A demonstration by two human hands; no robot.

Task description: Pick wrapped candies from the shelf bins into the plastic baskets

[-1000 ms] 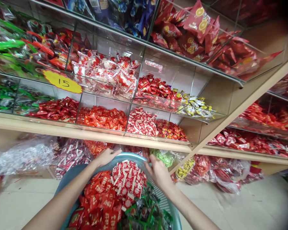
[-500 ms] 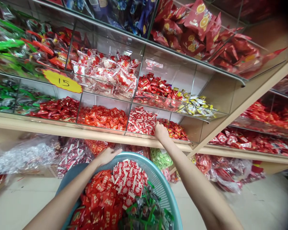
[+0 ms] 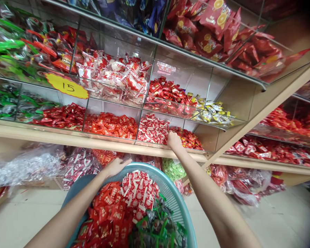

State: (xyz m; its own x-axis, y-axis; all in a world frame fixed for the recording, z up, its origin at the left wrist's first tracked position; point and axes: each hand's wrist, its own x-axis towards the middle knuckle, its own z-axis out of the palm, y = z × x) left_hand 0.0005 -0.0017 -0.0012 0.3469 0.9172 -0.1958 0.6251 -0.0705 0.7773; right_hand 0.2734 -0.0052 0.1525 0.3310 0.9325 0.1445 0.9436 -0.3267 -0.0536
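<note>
A blue-green plastic basket (image 3: 177, 193) stands before me, filled with wrapped candies: plain red packets (image 3: 111, 206), red-and-white packets (image 3: 139, 193) and green-trimmed dark ones (image 3: 160, 220). My left hand (image 3: 116, 167) grips its far left rim, fingers partly hidden. My right hand (image 3: 174, 141) reaches to the lowest shelf, closed at the front edge of a bin of small red-and-white candies (image 3: 153, 129). Right of the hand lies a bin of red and yellow candies (image 3: 191, 139). What the right fingers hold, if anything, is hidden.
Clear dividers split the shelves into bins. A yellow price tag (image 3: 66, 85) reading 15 hangs at left. Below the wooden shelf edge (image 3: 54, 137) lie bagged candies, including a green bag (image 3: 173, 168). A slanting wooden upright (image 3: 253, 113) stands at right.
Hardly anything differs; the view has shifted slightly. Both hands stay where they were, the left at the basket rim and the right at the bin's edge.
</note>
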